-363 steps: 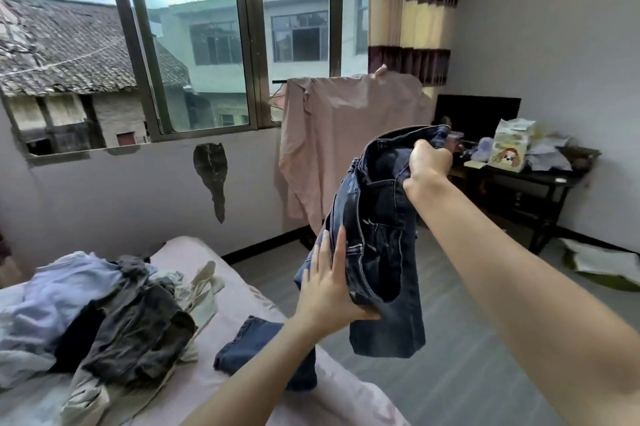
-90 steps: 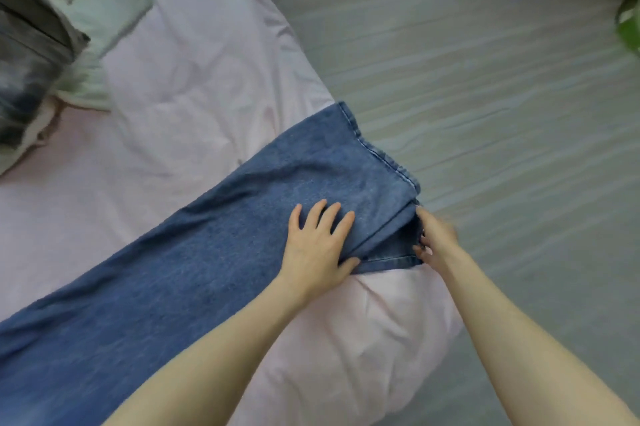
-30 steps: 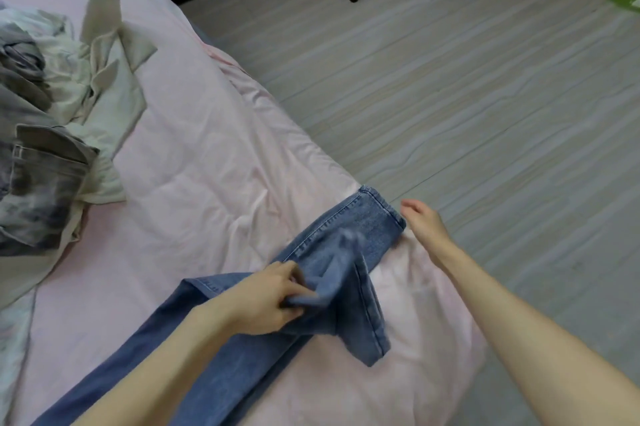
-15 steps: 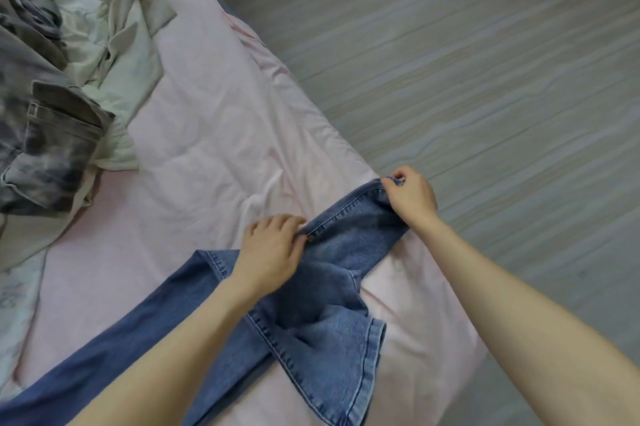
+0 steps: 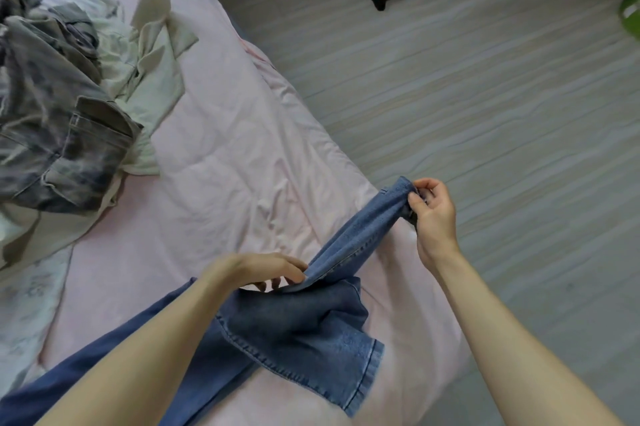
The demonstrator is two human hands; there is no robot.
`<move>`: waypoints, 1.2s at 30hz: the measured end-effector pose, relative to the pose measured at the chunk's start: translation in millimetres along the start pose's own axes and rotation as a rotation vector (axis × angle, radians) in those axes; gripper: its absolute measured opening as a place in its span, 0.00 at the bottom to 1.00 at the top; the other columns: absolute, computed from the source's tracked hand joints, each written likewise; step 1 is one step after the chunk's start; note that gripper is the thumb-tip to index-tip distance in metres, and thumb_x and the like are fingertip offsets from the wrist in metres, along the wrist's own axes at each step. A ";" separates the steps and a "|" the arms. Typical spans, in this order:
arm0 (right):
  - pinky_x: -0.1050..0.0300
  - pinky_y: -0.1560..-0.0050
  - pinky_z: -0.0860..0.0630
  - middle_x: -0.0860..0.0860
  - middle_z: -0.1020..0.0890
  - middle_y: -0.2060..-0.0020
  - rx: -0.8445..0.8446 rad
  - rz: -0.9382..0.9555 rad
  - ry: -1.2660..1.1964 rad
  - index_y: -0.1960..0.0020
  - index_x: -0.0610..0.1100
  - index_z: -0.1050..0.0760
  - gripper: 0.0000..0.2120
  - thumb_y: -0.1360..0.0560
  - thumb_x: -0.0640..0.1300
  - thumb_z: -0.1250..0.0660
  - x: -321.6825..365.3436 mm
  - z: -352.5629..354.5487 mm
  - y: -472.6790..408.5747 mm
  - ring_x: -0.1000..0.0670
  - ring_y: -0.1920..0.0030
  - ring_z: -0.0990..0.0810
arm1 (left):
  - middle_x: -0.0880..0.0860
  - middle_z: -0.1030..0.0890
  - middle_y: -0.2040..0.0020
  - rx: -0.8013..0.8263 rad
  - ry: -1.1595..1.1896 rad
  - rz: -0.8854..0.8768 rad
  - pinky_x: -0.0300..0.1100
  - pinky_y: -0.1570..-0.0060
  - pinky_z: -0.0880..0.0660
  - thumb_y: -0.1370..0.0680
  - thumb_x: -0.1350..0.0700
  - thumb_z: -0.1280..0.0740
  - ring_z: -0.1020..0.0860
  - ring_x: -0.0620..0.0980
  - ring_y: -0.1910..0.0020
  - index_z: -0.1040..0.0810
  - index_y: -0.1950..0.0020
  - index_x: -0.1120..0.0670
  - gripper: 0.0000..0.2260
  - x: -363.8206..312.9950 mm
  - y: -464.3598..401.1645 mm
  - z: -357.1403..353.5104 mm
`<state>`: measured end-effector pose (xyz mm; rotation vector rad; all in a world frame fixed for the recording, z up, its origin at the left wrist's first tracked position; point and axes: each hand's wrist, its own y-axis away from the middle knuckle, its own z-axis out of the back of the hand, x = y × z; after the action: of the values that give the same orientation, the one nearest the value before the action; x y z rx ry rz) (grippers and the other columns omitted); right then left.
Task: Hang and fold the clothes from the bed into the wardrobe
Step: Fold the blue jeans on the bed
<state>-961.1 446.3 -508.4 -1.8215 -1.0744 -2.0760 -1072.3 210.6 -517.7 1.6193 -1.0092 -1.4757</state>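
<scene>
Blue jeans (image 5: 294,325) lying across pink bed (image 5: 221,162) near its corner, right hand (image 5: 433,214) pinching one leg hem lifted off the bed, left hand (image 5: 266,269) gripping same leg lower down, heap of clothes (image 5: 69,86) at bed's upper left, grey striped floor (image 5: 485,96)

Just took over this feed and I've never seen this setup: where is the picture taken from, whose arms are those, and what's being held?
There is no machine: a person wears a wide-angle camera on the head, looking down at their own two arms. The left hand and the right hand each pinch one leg of the blue jeans, lifting it taut between them; the rest of the jeans lies on the pink bed. A pile of other clothes waits at the far left. Beyond the bed is grey floor. No wardrobe is in view.
</scene>
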 end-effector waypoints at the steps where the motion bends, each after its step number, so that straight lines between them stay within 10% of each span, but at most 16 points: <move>1: 0.66 0.66 0.28 0.51 0.24 0.60 0.003 -0.011 -0.028 0.56 0.47 0.31 0.14 0.23 0.29 0.44 2.9 -0.6 0.3 0.54 0.63 0.27 | 0.43 0.24 0.56 -0.022 0.021 -0.027 0.41 0.54 0.31 0.34 0.47 0.38 0.31 0.45 0.59 0.21 0.45 0.42 0.19 0.3 0.0 -2.8; 8: 0.55 0.56 0.25 0.48 0.23 0.55 -0.039 0.080 0.115 0.51 0.50 0.29 0.15 0.24 0.29 0.40 17.9 -6.8 2.1 0.52 0.55 0.24 | 0.47 0.17 0.48 -0.068 0.259 0.073 0.40 0.51 0.24 0.28 0.35 0.34 0.20 0.44 0.51 0.19 0.49 0.44 0.17 14.5 16.6 -9.5; 12: 0.70 0.54 0.28 0.50 0.22 0.56 -0.079 0.235 0.285 0.51 0.44 0.27 0.09 0.26 0.32 0.35 30.9 -32.4 -6.8 0.55 0.56 0.23 | 0.47 0.18 0.45 -0.099 0.132 -0.008 0.42 0.41 0.26 0.27 0.36 0.33 0.20 0.45 0.46 0.21 0.42 0.50 0.22 19.5 29.6 -2.7; 19: 0.64 0.40 0.33 0.50 0.25 0.42 0.016 0.282 0.381 0.34 0.42 0.30 0.20 0.25 0.40 0.32 41.5 -89.5 -30.4 0.53 0.42 0.27 | 0.48 0.23 0.65 -0.818 -0.022 -0.048 0.35 0.66 0.33 0.19 0.47 0.40 0.24 0.50 0.60 0.26 0.64 0.51 0.15 42.2 40.4 47.9; 21: 0.64 0.39 0.34 0.47 0.25 0.38 0.127 0.244 0.524 0.32 0.41 0.32 0.23 0.25 0.42 0.32 23.3 -89.3 -24.0 0.52 0.41 0.28 | 0.50 0.21 0.58 -0.913 0.060 -0.079 0.31 0.66 0.31 0.19 0.49 0.40 0.24 0.51 0.55 0.23 0.53 0.51 0.09 46.6 38.8 65.6; 24: 0.56 0.38 0.30 0.44 0.23 0.41 0.502 -0.045 0.782 0.32 0.41 0.32 0.24 0.25 0.48 0.32 -31.2 -82.0 5.8 0.50 0.43 0.25 | 0.55 0.27 0.34 -0.879 -0.002 0.008 0.39 0.40 0.32 0.20 0.45 0.40 0.28 0.54 0.36 0.34 0.28 0.53 0.23 60.3 36.1 77.9; 27: 0.59 0.49 0.29 0.51 0.23 0.52 0.636 -0.309 0.852 0.32 0.43 0.34 0.28 0.26 0.54 0.32 -71.6 -74.8 42.1 0.52 0.50 0.24 | 0.53 0.36 0.27 -0.945 -0.166 0.136 0.54 0.31 0.39 0.23 0.37 0.43 0.38 0.55 0.28 0.35 0.27 0.47 0.27 84.3 40.8 62.8; 36: 0.53 0.40 0.27 0.54 0.22 0.43 0.624 -0.225 0.689 0.35 0.49 0.29 0.21 0.27 0.36 0.41 -56.0 -91.3 109.0 0.54 0.44 0.24 | 0.41 0.19 0.55 -0.896 -0.205 -0.022 0.45 0.47 0.28 0.32 0.27 0.53 0.23 0.45 0.54 0.24 0.52 0.39 0.26 126.0 96.5 -6.2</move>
<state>-958.4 293.7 -515.8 -0.6520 -1.4994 -1.9145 -1068.9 54.9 -486.0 0.8424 -0.3129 -1.7710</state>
